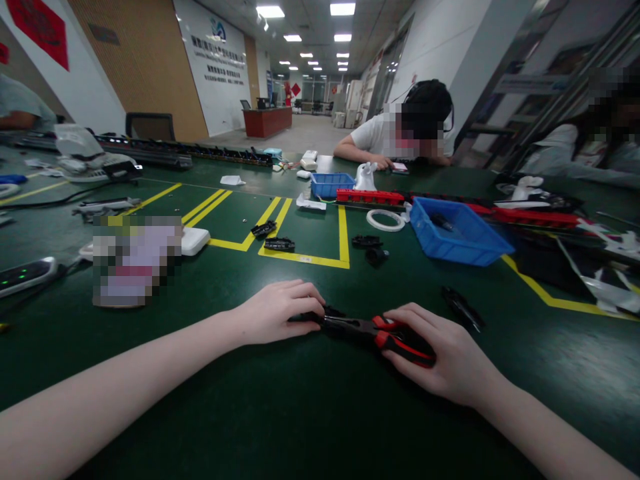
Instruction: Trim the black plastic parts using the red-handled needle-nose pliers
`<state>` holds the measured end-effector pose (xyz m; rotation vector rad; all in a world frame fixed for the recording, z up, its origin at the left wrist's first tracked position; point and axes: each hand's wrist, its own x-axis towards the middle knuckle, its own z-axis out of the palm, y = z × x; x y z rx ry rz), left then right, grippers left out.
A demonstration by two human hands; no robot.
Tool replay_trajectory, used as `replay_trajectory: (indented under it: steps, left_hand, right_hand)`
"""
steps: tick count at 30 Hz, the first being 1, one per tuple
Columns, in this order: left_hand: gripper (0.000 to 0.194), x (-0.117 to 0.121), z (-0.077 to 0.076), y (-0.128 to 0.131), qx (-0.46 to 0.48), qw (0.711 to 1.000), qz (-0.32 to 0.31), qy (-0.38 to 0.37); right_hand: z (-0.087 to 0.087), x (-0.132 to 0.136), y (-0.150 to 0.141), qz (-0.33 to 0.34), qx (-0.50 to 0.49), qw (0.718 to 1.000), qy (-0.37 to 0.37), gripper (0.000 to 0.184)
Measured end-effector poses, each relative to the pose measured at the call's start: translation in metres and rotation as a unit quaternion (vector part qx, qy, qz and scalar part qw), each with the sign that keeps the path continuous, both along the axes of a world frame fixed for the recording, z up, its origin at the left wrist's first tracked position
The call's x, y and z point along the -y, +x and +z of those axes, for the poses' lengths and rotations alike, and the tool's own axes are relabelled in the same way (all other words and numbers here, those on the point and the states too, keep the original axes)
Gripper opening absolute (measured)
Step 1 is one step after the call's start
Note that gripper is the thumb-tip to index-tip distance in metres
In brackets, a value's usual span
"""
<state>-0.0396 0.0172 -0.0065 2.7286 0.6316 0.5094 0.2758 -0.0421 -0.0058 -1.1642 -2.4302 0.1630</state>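
My right hand point(440, 353) is wrapped round the red and black handles of long-nose pliers point(367, 327), whose jaws point left. At the jaw tips, my left hand point(285, 310) pinches a small black plastic part point(305, 317). Most of that part is hidden by my fingers. The jaws meet or overlap it; whether they grip it I cannot tell. Beyond my hands lie similar black parts point(279, 245) on the green table point(300, 413), near the yellow tape lines. Another black part point(463, 309) lies to the right of my right hand.
A blue bin point(457, 233) stands at the right, with a smaller blue bin point(333, 185) farther back. A tape roll point(385, 221) lies between them. A blurred-out flat object point(137, 263) is at the left. Across the table a person point(425, 123) leans over a phone.
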Motion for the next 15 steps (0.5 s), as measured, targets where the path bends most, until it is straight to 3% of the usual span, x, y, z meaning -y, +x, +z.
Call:
replay_trajectory:
  steps: [15]
  left_hand:
    - [0.024, 0.0004, -0.0011, -0.0001, 0.000, 1.000, -0.002, 0.017]
  right_hand:
    - [0.0008, 0.0012, -0.0026, -0.013, -0.035, 0.999, -0.017, 0.033]
